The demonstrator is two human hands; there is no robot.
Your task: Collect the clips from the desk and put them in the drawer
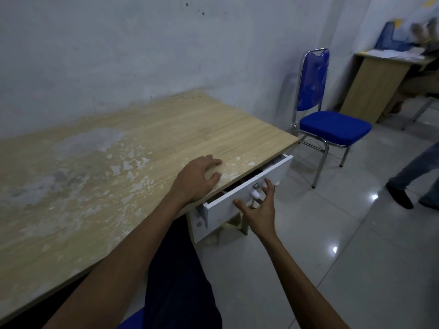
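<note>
So the left hand (198, 178) is lying flat on the wooden tabletop (99, 167) near the middle of the frame, fingers loosely spread and holding nothing, right at the edge above the white drawer (240, 198), which is pulled partway out. The right hand (257, 206) sits just below and right of center with its fingers splayed wide in front of the drawer's front panel, right by the little knob (255, 192), not gripping anything. Can't make out any clips; the drawer's inside is too dark to tell, and a blue chair (329, 125) stands off to the right.
</note>
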